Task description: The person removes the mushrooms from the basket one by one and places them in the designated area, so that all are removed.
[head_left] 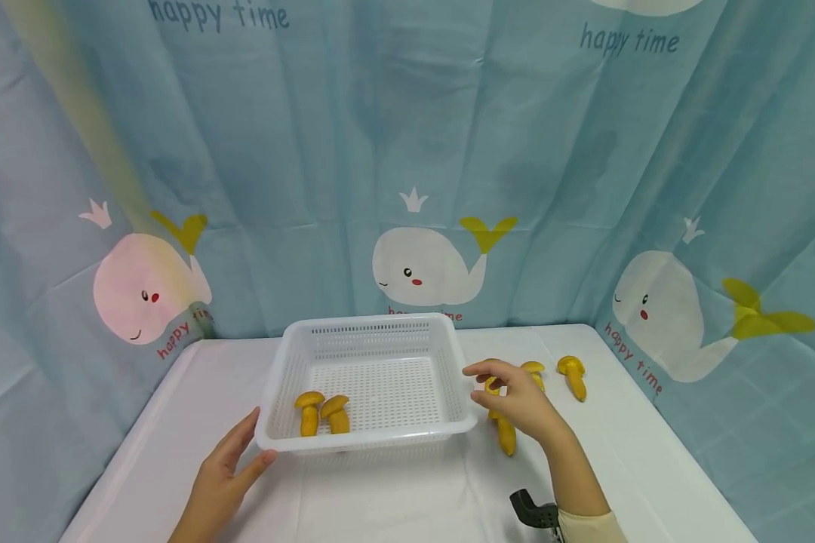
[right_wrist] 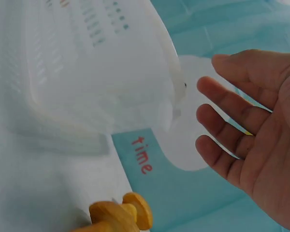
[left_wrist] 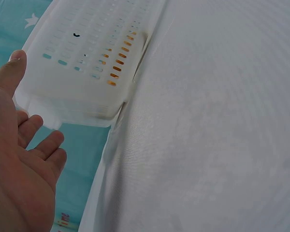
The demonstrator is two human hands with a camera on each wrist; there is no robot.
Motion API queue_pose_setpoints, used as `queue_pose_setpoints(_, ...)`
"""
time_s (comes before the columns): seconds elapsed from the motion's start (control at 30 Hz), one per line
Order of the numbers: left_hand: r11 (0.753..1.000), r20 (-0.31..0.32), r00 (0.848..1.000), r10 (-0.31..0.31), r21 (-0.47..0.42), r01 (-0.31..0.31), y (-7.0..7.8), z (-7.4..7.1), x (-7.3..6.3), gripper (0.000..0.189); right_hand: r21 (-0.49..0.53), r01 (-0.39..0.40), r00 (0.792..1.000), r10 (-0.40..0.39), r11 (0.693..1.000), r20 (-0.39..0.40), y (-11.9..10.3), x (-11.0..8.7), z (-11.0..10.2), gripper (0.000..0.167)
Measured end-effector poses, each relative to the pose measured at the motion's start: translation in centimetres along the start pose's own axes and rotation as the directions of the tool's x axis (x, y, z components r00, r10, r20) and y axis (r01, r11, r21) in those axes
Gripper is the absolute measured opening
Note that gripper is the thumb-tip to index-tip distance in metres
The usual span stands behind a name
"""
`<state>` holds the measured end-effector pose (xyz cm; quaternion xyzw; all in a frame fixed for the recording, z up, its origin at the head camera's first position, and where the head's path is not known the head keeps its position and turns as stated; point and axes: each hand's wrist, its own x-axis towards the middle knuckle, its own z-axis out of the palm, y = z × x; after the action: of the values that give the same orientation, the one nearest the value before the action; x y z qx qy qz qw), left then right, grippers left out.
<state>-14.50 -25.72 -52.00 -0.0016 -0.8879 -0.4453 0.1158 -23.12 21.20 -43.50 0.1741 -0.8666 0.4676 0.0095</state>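
Note:
A white perforated plastic basket (head_left: 380, 435) stands at the middle of the table. Two yellow mushrooms (head_left: 309, 415) lie inside it at the near left. At the basket's near left corner is my left hand (head_left: 220, 471), thumb and fingers spread about the rim. The left wrist view has that hand (left_wrist: 26, 140) beside the basket's end wall (left_wrist: 72, 92), with nothing in its grasp. My right hand (head_left: 519, 396) is by the basket's right rim, fingers loosely bent and holding nothing. A gap shows between its fingertips and the basket (right_wrist: 111, 82) in the right wrist view.
Several more yellow mushrooms (head_left: 506, 437) lie on the white table (head_left: 652, 467) right of the basket, partly behind my right hand. One mushroom (head_left: 573, 377) lies farther right. A blue whale-print curtain (head_left: 312, 166) hangs behind and along the sides.

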Motion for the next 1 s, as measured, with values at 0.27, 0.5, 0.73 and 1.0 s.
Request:
queue_pose_setpoints(0.27,1.0,0.003,1.0,-0.015,0.003,0.015,0.0,0.1,-0.2,0.077,0.006,0.029,0.999,-0.029,1.0,0.042,-1.7,1.0,2.3,0.032)
queue_pose_setpoints(0.5,1.0,0.003,1.0,0.002,0.01,-0.002,-0.1,0.1,0.0,0.077,0.007,0.084,0.992,-0.085,0.996,0.089,-3.4,2.5,4.5,0.033)
queue_pose_setpoints(0.73,1.0,0.002,1.0,0.008,0.022,-0.008,-0.1,0.0,0.1,0.078,0.019,0.135,0.981,-0.136,0.991,0.14,-5.1,3.9,7.0,0.032)
queue_pose_setpoints(1.0,0.999,-0.014,0.999,0.034,-0.028,-0.034,0.1,-0.2,-0.2,0.076,0.015,0.181,0.965,-0.181,0.983,0.192,-7.3,5.8,10.1,0.031)
